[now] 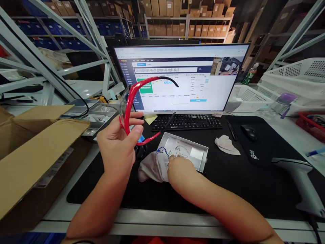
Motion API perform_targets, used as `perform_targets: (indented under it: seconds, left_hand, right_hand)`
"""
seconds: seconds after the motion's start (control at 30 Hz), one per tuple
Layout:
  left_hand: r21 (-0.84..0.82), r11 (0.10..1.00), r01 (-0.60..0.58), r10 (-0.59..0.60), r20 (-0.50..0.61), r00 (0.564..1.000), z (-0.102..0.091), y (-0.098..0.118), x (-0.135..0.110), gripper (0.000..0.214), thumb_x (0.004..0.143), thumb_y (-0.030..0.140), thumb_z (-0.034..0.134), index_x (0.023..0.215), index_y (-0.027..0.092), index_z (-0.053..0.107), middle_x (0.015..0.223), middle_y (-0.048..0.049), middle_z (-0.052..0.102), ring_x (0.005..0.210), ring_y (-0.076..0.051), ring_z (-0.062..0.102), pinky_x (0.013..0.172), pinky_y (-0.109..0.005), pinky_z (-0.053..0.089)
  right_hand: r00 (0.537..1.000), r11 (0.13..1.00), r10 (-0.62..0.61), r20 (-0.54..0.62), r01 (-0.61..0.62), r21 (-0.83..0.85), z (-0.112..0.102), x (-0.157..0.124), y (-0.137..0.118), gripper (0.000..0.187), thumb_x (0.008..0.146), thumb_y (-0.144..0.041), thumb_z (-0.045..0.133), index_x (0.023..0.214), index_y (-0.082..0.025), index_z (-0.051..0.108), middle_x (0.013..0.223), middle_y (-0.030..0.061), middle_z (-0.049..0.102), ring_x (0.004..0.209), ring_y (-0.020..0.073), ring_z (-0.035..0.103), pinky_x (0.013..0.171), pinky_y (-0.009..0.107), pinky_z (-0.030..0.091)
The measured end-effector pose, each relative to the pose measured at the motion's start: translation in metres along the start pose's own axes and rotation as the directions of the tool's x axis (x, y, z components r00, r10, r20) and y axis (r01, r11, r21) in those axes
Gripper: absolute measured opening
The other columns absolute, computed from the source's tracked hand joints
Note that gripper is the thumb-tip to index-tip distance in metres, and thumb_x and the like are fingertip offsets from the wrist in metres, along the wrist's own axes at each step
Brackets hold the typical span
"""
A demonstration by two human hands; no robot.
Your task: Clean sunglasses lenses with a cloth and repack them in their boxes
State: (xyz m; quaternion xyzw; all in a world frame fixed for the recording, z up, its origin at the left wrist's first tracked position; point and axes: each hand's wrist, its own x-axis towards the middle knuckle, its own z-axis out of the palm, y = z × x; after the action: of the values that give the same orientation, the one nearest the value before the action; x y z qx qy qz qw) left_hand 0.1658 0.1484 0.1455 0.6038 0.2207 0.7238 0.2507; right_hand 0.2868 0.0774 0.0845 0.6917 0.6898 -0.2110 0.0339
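My left hand holds up a pair of safety glasses with red frame and black temple tips, in front of the monitor. Thumb and fingers are closed around the frame. Lower down, my right hand grips the edge of a grey cloth pouch with a blue drawstring; its fingertips are partly hidden. The pouch lies on the black desk mat. Just beyond it sits a shallow white box with a printed picture of glasses inside.
Behind the box stand a keyboard and a lit monitor. An opened cardboard box is at left. To the right are a crumpled pale cloth, a mouse, a barcode scanner and white baskets.
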Motion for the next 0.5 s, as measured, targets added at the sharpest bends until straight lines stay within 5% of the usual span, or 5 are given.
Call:
perform_targets:
  seconds: [0.13,0.5]
  left_hand:
    - [-0.004,0.999,-0.036,0.036,0.008,0.999,0.0,0.002,0.0,0.013,0.071,0.015,0.073,0.076,0.024,0.079,0.09,0.0002,0.078,0.09,-0.021,0.071,0.094,-0.041,0.054]
    - [-0.022,0.999,-0.028,0.029,0.022,0.999,0.001,0.001,0.001,0.016,0.071,0.013,0.072,0.076,0.025,0.08,0.09,0.0009,0.079,0.09,-0.021,0.07,0.092,-0.04,0.054]
  right_hand:
    - [0.996,0.998,0.055,0.068,-0.052,-0.042,0.001,-0.004,-0.012,0.065,0.09,-0.008,0.044,0.151,0.011,0.035,0.145,0.0413,0.046,0.125,0.0433,0.062,0.09,0.051,0.056]
    - [1.0,0.995,0.018,-0.011,-0.019,-0.099,0.021,-0.001,-0.013,0.065,0.085,0.005,0.04,0.15,0.008,0.041,0.144,0.0396,0.047,0.129,0.0454,0.059,0.095,0.06,0.055]
